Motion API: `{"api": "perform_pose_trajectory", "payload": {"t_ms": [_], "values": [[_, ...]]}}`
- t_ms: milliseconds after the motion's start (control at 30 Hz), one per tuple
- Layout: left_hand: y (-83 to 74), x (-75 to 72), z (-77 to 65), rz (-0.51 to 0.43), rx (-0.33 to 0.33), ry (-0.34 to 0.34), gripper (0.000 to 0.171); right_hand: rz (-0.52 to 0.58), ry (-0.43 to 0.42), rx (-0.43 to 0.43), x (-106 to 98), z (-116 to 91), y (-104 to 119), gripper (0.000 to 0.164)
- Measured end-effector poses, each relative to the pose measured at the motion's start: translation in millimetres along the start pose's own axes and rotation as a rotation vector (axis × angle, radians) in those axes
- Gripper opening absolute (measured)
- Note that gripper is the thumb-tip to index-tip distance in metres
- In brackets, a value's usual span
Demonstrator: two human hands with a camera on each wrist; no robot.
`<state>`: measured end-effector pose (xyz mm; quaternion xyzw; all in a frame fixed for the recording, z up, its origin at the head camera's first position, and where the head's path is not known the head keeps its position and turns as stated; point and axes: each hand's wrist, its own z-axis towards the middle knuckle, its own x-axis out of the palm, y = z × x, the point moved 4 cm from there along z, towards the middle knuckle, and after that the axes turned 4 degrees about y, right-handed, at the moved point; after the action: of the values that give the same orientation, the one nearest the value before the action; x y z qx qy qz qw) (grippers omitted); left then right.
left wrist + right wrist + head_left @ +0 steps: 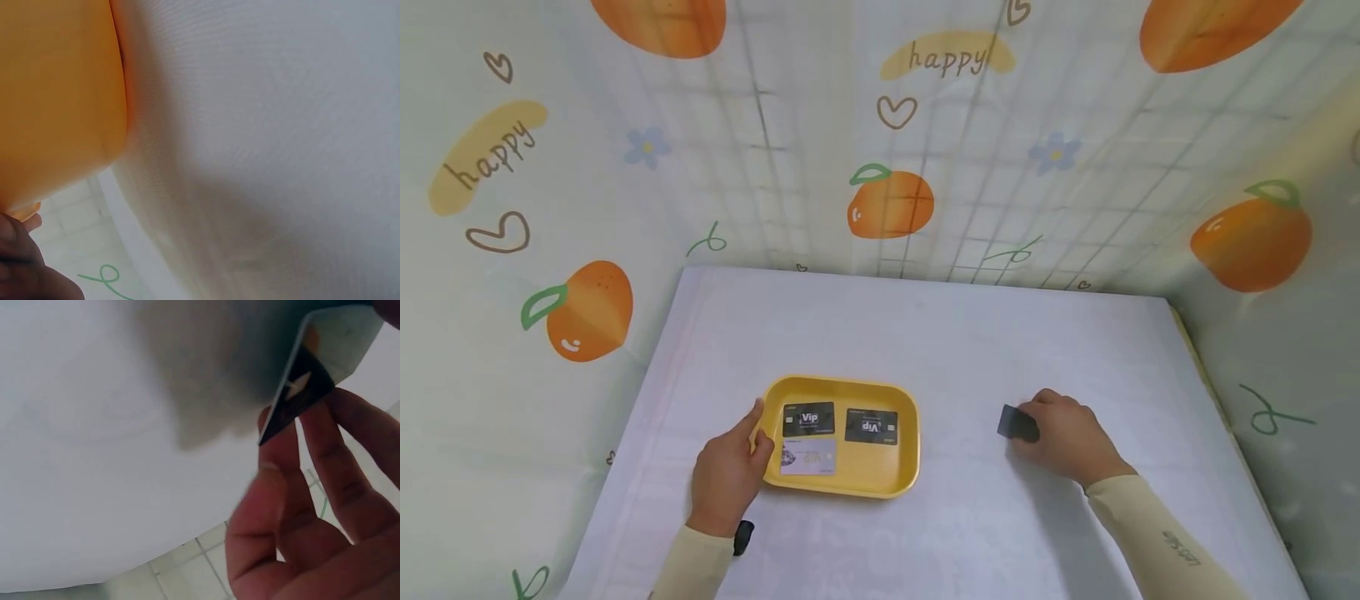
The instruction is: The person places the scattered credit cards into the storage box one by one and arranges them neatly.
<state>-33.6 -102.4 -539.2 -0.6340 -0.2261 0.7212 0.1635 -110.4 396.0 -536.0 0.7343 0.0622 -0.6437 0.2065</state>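
In the head view a yellow tray lies on the white table. Two black "Vip" cards and one pale card rest in it, the pale one just below the left black card. My left hand holds the tray's left rim, thumb at the edge; its fingers are partly hidden. The left wrist view has the tray's outer wall close up. Well to the right of the tray, my right hand holds a dark card tilted above the table. The right wrist view shows that card's glossy face between the fingers.
The white tabletop extends around the tray. Behind it and along both sides hangs a pale curtain printed with oranges, hearts and "happy". A black band is on the left wrist.
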Motion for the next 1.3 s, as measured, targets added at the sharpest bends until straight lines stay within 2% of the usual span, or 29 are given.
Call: {"api": "perform_pose_trajectory", "payload": {"t_ms": [200, 400, 600, 900, 1100, 1300], "values": [[2.0, 1.2, 1.7, 0.003, 0.027, -0.01, 0.054, -0.074, -0.008, 0.002, 1.4, 4.2, 1.6, 0.039], [-0.2, -2.5, 2.6, -0.011, 0.015, -0.001, 0.053, -0.111, -0.085, -0.046, -11.6, 13.6, 19.7, 0.036], [-2.4, -3.3, 4.4, -0.014, -0.006, 0.029, 0.053, -0.142, -0.115, -0.121, -30.7, 28.4, 60.8, 0.032], [-1.6, -5.5, 2.9, -0.014, 0.002, 0.019, 0.053, -0.133, -0.09, -0.295, -48.8, 58.6, 144.5, 0.038], [1.5, -0.5, 3.7, -0.006, -0.002, 0.022, 0.052, -0.164, -0.034, -0.407, -47.3, 75.2, 189.9, 0.043], [3.9, -0.4, 6.1, 0.019, 0.002, 0.006, 0.052, -0.176, 0.056, -0.463, -31.0, 87.1, 222.7, 0.045]]}}
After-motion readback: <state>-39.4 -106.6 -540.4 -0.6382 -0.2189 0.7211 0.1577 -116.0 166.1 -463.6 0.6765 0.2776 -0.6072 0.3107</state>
